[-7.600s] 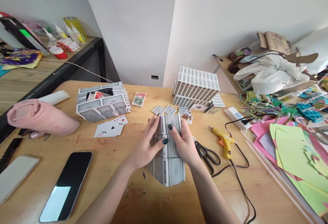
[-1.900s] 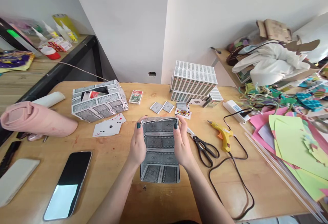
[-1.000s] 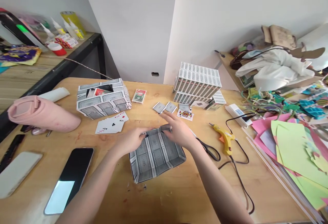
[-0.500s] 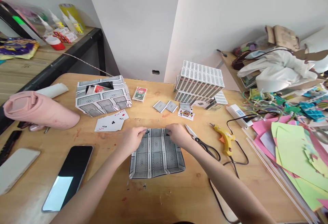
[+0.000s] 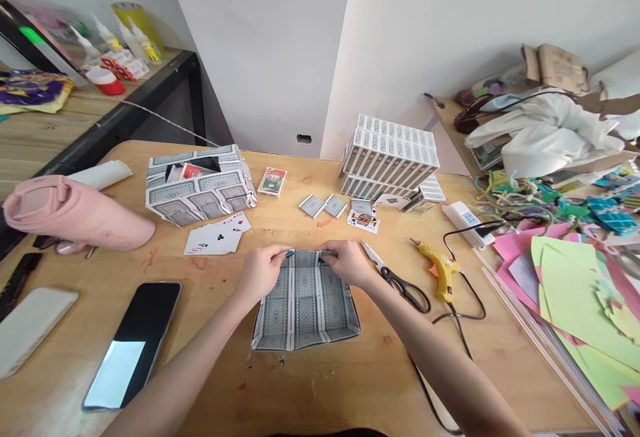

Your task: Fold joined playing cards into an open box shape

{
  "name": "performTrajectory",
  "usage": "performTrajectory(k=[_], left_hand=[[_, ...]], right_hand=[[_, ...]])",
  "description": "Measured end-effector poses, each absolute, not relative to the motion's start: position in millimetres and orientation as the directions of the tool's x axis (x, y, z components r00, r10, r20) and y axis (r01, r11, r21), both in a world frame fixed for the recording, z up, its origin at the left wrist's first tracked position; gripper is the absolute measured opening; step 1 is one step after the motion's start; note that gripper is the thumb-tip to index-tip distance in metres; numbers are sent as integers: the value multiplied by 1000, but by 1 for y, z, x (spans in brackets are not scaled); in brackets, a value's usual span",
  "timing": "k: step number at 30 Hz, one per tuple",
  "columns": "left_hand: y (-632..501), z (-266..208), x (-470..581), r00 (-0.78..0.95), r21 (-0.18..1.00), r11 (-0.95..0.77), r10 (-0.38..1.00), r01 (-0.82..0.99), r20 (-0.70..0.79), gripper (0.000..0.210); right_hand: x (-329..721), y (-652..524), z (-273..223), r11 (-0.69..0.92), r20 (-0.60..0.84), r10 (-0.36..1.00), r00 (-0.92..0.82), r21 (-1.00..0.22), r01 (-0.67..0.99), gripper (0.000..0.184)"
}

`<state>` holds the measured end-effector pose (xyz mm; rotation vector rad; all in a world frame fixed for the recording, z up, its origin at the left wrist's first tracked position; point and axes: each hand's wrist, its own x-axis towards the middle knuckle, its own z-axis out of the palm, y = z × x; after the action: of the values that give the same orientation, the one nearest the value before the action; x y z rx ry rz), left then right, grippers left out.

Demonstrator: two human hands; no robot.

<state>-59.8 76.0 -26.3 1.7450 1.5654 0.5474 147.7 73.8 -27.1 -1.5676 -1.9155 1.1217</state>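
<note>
A shallow open tray made of playing cards (image 5: 306, 300), grey patterned backs showing, lies on the table in front of me. At its far left corner my left hand (image 5: 263, 267) pinches the rim between thumb and fingers. My right hand (image 5: 349, 262) grips the far rim near the right corner in the same way. Both sets of fingertips partly cover the far wall. Just right of my right hand lie scissors (image 5: 400, 284) with black handles. A fan of loose playing cards (image 5: 215, 237) is beyond my left hand.
A card-covered box (image 5: 200, 187) stands back left, beside a card pack (image 5: 273, 182). Stacked card packs (image 5: 393, 157) rise at the back right. A yellow glue gun (image 5: 441, 269) with its cord lies right; a phone (image 5: 134, 344) and pink tumbler (image 5: 80, 214) are left.
My right hand has shifted slightly left along the tray's far rim. My left hand stays at the left corner, and the tray has hardly moved.
</note>
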Motion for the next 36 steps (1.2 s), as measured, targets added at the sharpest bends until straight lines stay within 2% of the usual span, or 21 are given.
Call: performTrajectory(k=[3,7,9,12,14,17,24,36], left_hand=[[78,-26,-65,244,782,-15,954,623,-176,25],[81,-21,-70,317,758,-46,923,651,-217,28],[81,-16,-68,323,661,-101,920,743,-223,27],[80,-7,-59,339,433,-214,911,876,-236,17],[80,-3,-51,378,334,-284,888,899,-261,15],[78,-1,-44,408,318,-321,875,892,-261,18],[75,-9,-45,414,328,-337,888,882,-200,19],[76,-6,-42,423,342,-338,880,877,-215,19]], right_hand=[[152,75,-22,61,-161,932,-323,-811,582,35],[152,74,-15,113,-218,912,-349,-684,721,29],[148,73,-13,131,-269,904,-333,-566,814,23],[141,71,-11,119,-337,911,-238,-337,934,19],[138,70,-10,118,-360,909,-210,-261,958,19],[138,67,-10,147,-370,895,-250,-285,947,22],[142,63,-15,124,-285,915,-284,-472,873,31],[140,63,-21,81,-227,942,-249,-565,821,29]])
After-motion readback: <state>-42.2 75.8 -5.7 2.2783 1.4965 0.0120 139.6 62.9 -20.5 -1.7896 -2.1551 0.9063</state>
